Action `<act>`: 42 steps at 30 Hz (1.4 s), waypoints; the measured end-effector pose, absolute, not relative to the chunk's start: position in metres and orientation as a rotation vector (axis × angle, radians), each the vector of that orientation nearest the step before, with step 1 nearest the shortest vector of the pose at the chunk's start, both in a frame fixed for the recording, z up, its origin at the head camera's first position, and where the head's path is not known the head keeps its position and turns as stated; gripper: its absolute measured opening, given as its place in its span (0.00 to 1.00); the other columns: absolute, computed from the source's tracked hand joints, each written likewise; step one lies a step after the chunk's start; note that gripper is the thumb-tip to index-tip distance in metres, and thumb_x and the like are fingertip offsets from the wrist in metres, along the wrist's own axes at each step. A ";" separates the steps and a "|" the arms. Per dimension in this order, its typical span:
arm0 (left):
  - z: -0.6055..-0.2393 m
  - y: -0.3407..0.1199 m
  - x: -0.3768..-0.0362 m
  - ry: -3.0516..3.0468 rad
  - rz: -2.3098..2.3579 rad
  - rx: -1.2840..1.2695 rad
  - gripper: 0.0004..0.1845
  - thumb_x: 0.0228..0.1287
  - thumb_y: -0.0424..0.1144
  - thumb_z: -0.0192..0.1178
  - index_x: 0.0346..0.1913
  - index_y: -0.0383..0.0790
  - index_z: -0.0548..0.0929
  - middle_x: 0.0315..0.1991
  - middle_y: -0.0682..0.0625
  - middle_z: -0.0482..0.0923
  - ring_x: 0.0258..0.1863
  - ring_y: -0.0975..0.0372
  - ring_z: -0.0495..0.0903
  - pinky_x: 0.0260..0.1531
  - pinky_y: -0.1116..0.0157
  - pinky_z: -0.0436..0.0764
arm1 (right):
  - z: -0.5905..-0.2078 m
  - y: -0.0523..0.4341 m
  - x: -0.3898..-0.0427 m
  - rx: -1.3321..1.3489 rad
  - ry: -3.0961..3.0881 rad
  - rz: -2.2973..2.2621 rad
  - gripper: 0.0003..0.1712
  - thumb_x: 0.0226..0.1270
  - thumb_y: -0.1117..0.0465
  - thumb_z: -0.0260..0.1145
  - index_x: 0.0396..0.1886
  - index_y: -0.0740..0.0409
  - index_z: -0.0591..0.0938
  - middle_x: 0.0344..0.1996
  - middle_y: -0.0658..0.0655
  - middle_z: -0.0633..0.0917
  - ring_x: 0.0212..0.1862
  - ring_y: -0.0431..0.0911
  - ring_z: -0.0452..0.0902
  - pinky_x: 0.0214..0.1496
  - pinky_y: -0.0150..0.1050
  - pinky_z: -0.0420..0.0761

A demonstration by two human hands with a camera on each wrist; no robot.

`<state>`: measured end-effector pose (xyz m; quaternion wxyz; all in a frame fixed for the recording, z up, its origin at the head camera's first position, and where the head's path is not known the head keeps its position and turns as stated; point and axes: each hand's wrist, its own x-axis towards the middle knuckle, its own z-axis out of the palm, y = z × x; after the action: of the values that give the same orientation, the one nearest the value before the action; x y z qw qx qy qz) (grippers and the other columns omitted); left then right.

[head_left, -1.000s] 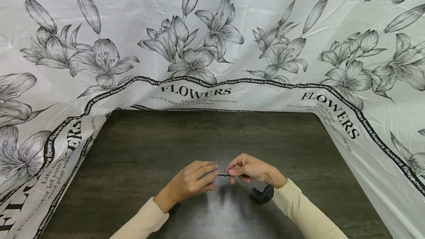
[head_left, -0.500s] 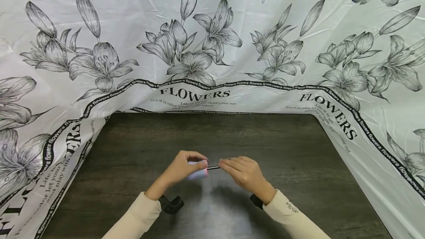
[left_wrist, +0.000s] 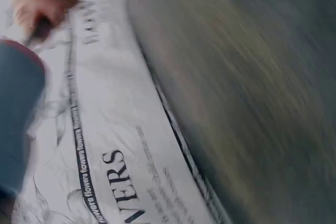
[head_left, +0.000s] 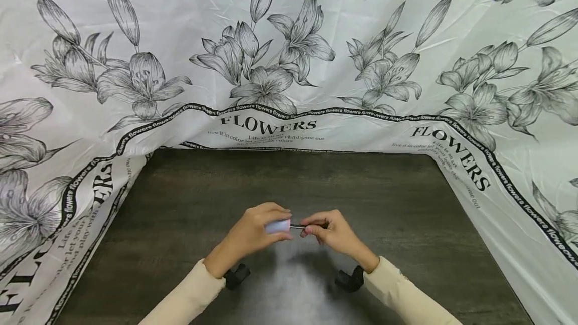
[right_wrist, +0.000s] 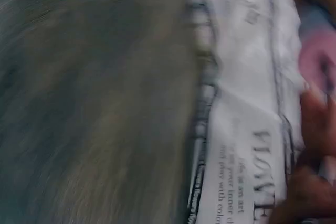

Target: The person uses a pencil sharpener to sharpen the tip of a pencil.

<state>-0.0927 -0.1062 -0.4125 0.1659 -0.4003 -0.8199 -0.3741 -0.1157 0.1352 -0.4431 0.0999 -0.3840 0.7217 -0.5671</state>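
small pale cylinder [head_left: 277,226] held above the dark tabletop [head_left: 189,204], near its front middle. left hand [head_left: 257,229] fingers curled round it. thin dark rod [head_left: 298,226] sticks out of its right end; right hand [head_left: 331,230] fingers pinch the rod. flower-print sheet [head_left: 289,64] behind.

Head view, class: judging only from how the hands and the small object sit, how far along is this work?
Midway, it seems. Done: the small pale cylinder is off the dark table, gripped by the left hand. In hand: the right hand pinches a thin dark rod at the cylinder's end. Left: whether the rod is going in or out cannot be told; the parts are not set down.
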 end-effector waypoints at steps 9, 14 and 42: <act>-0.434 -0.102 -0.094 -2.059 -0.820 -1.219 0.24 0.40 0.42 0.76 0.44 0.34 0.85 0.43 0.44 0.81 0.42 0.57 0.82 0.43 0.68 0.81 | -0.433 0.142 -0.125 -0.782 2.081 -1.560 0.14 0.67 0.65 0.62 0.46 0.72 0.83 0.34 0.70 0.86 0.23 0.41 0.82 0.17 0.29 0.72; -0.436 -0.105 -0.099 -2.302 -1.303 -0.939 0.20 0.46 0.39 0.75 0.44 0.38 0.86 0.41 0.45 0.84 0.35 0.60 0.83 0.32 0.67 0.82 | -0.437 0.133 -0.119 -1.312 2.640 -1.380 0.12 0.58 0.66 0.70 0.43 0.61 0.86 0.37 0.58 0.88 0.35 0.43 0.86 0.35 0.30 0.82; -0.434 -0.109 -0.102 -2.120 -0.622 -1.371 0.28 0.37 0.44 0.77 0.45 0.37 0.82 0.46 0.44 0.79 0.45 0.58 0.80 0.44 0.68 0.80 | -0.439 0.138 -0.121 -1.176 2.327 -1.369 0.13 0.68 0.66 0.61 0.45 0.69 0.84 0.30 0.56 0.89 0.15 0.27 0.64 0.20 0.27 0.67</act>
<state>-0.1017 -0.1088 -0.4341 0.2675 -0.5082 -0.7856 -0.2304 -0.1213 0.1383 -0.4394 0.0982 -0.3974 0.7863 -0.4627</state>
